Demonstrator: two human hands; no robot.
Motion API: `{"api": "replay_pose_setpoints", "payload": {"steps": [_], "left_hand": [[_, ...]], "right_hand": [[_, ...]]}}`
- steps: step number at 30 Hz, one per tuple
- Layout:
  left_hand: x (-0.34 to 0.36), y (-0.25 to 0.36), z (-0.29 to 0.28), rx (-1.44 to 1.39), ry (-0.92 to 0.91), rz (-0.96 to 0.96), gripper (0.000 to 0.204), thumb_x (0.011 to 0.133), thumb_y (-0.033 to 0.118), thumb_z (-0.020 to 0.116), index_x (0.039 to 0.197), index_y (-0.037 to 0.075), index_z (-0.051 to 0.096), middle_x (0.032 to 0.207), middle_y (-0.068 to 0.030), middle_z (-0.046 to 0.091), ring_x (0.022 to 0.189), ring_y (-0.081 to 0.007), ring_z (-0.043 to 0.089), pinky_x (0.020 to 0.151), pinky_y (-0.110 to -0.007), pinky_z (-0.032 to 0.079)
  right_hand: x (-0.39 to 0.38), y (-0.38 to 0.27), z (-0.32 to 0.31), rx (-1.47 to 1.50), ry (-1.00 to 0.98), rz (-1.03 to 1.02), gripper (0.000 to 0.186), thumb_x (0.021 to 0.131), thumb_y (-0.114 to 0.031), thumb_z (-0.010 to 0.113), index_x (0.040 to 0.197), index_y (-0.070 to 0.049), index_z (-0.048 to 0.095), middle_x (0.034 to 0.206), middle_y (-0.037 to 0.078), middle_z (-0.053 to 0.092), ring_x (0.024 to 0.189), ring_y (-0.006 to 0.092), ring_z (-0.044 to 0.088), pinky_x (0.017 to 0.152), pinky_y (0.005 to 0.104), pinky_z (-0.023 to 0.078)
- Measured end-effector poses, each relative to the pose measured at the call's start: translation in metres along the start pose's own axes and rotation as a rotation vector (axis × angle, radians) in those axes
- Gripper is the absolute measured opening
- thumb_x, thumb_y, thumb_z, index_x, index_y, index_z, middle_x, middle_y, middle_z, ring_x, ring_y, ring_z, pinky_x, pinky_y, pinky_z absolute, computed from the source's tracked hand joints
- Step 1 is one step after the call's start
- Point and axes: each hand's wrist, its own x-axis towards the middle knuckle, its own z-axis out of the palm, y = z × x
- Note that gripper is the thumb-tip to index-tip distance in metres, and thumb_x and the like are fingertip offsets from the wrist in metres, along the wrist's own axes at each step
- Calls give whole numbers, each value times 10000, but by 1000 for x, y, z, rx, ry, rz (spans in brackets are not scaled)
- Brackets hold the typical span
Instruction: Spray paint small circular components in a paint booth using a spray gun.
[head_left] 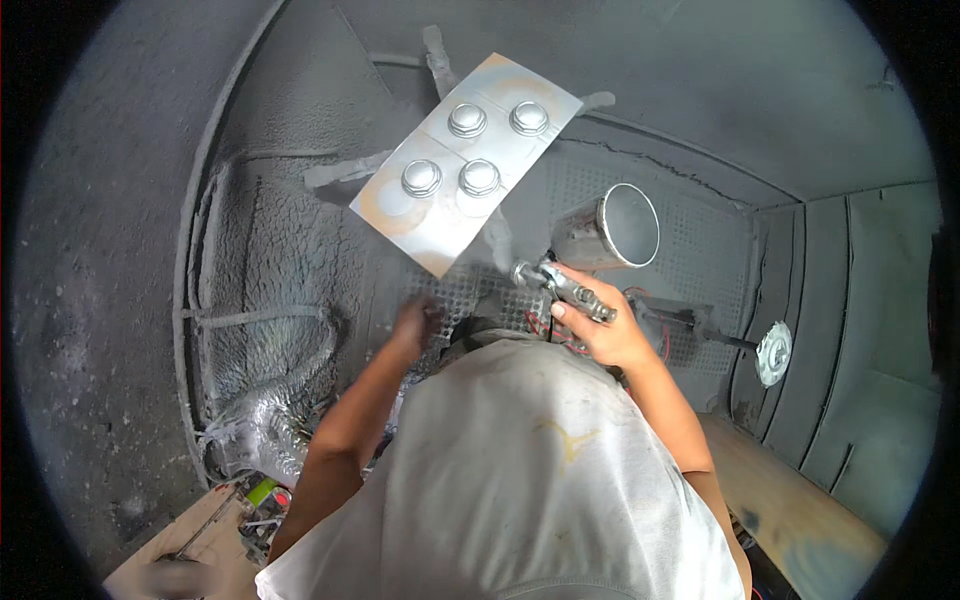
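My right hand (605,325) is wrapped round a metal spray gun (570,292), its nozzle pointing up and left. Against the gun's far side is a cylindrical metal cup (580,237) with a bright round rim; the joint between them is hard to make out. Beyond the gun, a tilted rectangular board (450,215) carries several silver domed hexagonal caps (480,178). Its surface is silver with tan patches near the corners. My left hand (415,325) hangs below the board's near corner, apart from it. Motion blur and shadow hide how its fingers are set.
Grey-coated arms of a stand (345,172) stick out under the board. A perforated grey panel (700,225) lies behind the cup. At the right, a rod ends in a whitish disc (773,353). Crumpled foil (262,430) and a wooden surface with tools (205,530) are at lower left.
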Motion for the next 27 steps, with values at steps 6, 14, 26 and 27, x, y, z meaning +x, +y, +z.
{"api": "replay_pose_setpoints", "payload": {"steps": [6,14,26,27], "left_hand": [[-26,-17,48,99,-96,173,462,1057,316,473,1455,97,387,1268,-119,611,925,-212,660,796,-353,540],[-33,30,29,37,147,270,563,999,157,548,1493,53,297,1078,-113,649,842,-209,658,706,-335,535],[14,144,-66,-303,248,418,573,1049,325,490,1535,74,316,1443,-112,502,1182,-244,584,1020,-387,455],[22,148,-78,-348,264,479,602,1054,358,464,1557,81,285,1525,-126,434,1237,-251,554,1036,-399,443]], "right_hand": [[27,19,-12,-104,421,22,474,941,-176,702,1379,-30,592,1006,47,700,836,105,586,811,280,495],[4,45,-52,-158,658,11,483,959,-177,670,1394,2,564,856,37,650,744,120,599,696,303,502],[5,33,-7,36,323,48,515,936,-169,696,1415,-35,561,877,21,666,729,91,599,667,251,494],[13,27,-10,30,373,61,502,942,-164,689,1411,-32,565,850,18,651,709,84,586,627,253,484]]}}
